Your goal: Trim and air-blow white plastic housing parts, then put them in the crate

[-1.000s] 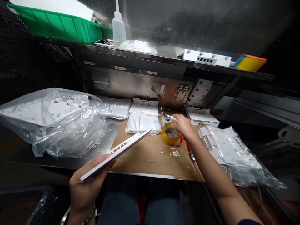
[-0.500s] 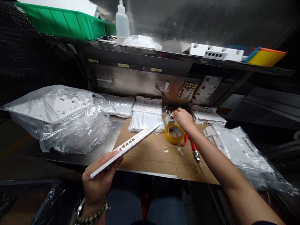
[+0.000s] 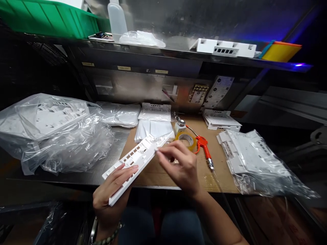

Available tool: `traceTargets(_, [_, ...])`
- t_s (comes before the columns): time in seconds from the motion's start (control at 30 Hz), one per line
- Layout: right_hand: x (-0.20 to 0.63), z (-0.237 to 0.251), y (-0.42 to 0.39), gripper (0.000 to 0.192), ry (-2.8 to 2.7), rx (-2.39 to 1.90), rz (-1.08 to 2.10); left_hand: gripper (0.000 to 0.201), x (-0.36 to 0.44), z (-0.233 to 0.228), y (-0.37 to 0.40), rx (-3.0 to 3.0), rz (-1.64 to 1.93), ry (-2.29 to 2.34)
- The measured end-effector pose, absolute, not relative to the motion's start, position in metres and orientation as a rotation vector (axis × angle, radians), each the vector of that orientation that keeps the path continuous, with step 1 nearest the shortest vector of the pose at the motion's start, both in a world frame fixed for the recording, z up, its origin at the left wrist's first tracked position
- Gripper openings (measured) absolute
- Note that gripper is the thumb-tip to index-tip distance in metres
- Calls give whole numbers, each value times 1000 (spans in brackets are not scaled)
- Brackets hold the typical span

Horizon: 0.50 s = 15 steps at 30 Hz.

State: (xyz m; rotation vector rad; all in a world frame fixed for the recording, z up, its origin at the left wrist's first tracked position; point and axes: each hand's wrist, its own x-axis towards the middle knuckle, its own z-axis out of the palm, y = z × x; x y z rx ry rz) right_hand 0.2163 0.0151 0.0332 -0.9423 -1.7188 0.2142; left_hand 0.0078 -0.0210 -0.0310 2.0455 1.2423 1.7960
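Note:
My left hand [image 3: 112, 194] grips a long white plastic panel [image 3: 135, 160] with several rectangular cut-outs, tilted so its inner side faces me. My right hand [image 3: 180, 166] is over the panel's far half, thumb and fingers pinched together at the panel's edge; whether a small item is between them I cannot tell. Just beyond my right hand lie a roll of yellow tape [image 3: 186, 139], a small white bottle with a metal cap [image 3: 179, 126] and a red-handled air blow gun [image 3: 203, 146] on the brown cardboard mat [image 3: 222, 160].
Clear bags of white plastic parts lie at left [image 3: 56, 136] and right [image 3: 252, 163]. Flat white parts [image 3: 154, 117] and a stack [image 3: 221, 120] sit at the back. A shelf above carries a green bin [image 3: 48, 18], a squeeze bottle [image 3: 117, 18] and a white housing [image 3: 224, 47].
My right hand left the small bottle at the back and came to the panel's edge. My left hand turned the panel so its inner side shows.

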Motion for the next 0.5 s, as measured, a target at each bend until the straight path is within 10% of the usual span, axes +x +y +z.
traceTargets(0.5, [229, 25, 19, 10, -1742, -962, 172, 49, 6, -32, -17, 2092, 1741, 1124])
